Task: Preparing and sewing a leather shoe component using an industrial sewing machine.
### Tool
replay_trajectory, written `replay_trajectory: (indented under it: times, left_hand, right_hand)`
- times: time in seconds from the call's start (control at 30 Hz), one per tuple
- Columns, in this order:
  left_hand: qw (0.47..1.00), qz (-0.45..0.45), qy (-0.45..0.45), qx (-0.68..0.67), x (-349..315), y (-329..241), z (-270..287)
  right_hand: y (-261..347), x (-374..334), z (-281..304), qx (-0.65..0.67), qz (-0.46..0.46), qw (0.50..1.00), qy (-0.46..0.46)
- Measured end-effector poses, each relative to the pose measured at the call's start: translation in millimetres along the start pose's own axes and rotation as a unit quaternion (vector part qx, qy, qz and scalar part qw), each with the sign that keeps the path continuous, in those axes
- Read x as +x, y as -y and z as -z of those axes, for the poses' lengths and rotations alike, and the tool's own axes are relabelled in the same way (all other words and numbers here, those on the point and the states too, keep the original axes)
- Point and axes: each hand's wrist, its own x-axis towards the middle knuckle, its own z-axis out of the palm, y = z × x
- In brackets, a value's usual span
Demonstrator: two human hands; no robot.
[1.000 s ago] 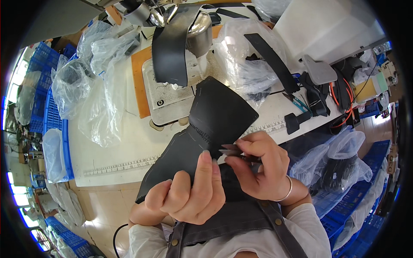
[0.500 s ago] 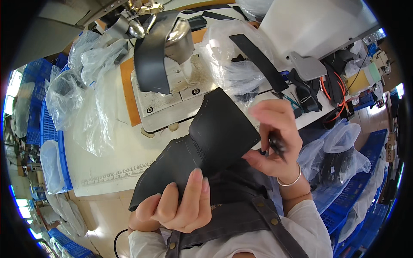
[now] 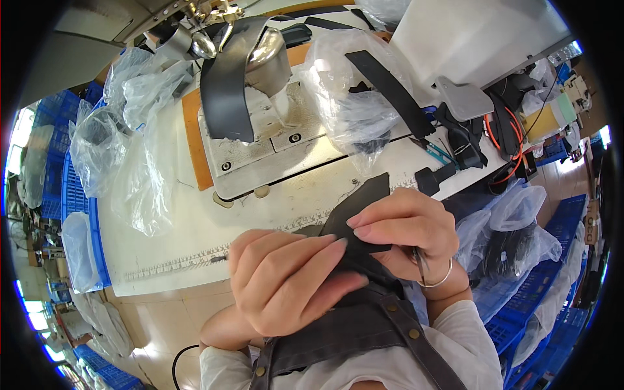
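A black leather-like piece (image 3: 359, 207) is held up between my hands above the table's near edge, folded or turned so only part of it shows. My right hand (image 3: 416, 231) pinches its right side between fingers and thumb. A slim dark metal tool (image 3: 422, 265), its kind unclear, is tucked in the same palm. My left hand (image 3: 283, 279) is bent round the piece's lower left, fingertips against it; its grip is partly hidden. Beyond stands a sewing machine's metal arm (image 3: 270, 62), with a curved black strip (image 3: 226, 97) hanging over it.
A printed ruler scale (image 3: 175, 263) runs along the table's near side. Clear plastic bags (image 3: 107, 149) lie at left, another bag (image 3: 331, 84) behind with a black strip (image 3: 390, 91) on it. Teal-handled snips (image 3: 439, 153) lie at right. Blue crates (image 3: 533, 286) flank the table.
The black piece has been turned and folded, and its stitched seam no longer shows. My left hand has risen and moved right; my right hand now grips the piece.
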Motion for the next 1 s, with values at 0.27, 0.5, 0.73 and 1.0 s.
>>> replay_trajectory:
  times: [0.27,0.5,0.73,1.0]
  left_hand:
    - [0.955,0.164,0.103,-0.225,20,8,8]
    - [0.982,0.06,0.105,-0.146,21,12,8]
    - [0.997,-0.036,0.071,-0.012,17,12,5]
    - [0.962,0.178,0.081,-0.191,6,5,0]
  right_hand:
    - [0,2,1,-0.043,0.018,0.999,0.027]
    - [0,4,1,-0.041,0.016,0.998,0.036]
    - [-3,3,-3,-0.018,-0.012,1.0,0.016]
    - [10,3,-2,-0.021,-0.1,0.995,0.011]
